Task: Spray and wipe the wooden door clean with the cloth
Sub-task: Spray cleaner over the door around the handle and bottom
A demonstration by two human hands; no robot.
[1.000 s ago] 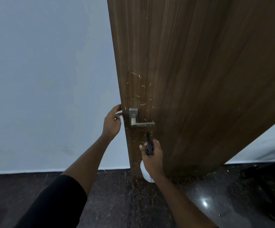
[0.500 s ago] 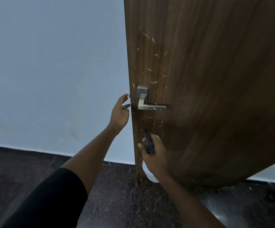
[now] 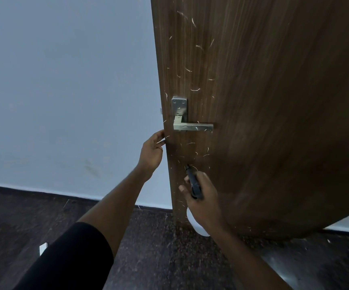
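Nearest, a black sleeve (image 3: 71, 258) covers the left upper arm above the dark speckled floor (image 3: 152, 258). The right hand (image 3: 203, 199) is clenched around a spray bottle (image 3: 194, 183), its black nozzle aimed at the door and its rounded white body showing below the wrist. The left hand (image 3: 151, 152), fingers loosely curled, touches the door's edge just under the handle. The brown wood-grain door (image 3: 274, 122) carries pale thin flecks around the squared metal lever handle (image 3: 187, 122). Beyond stands a smooth pale wall (image 3: 65, 91).
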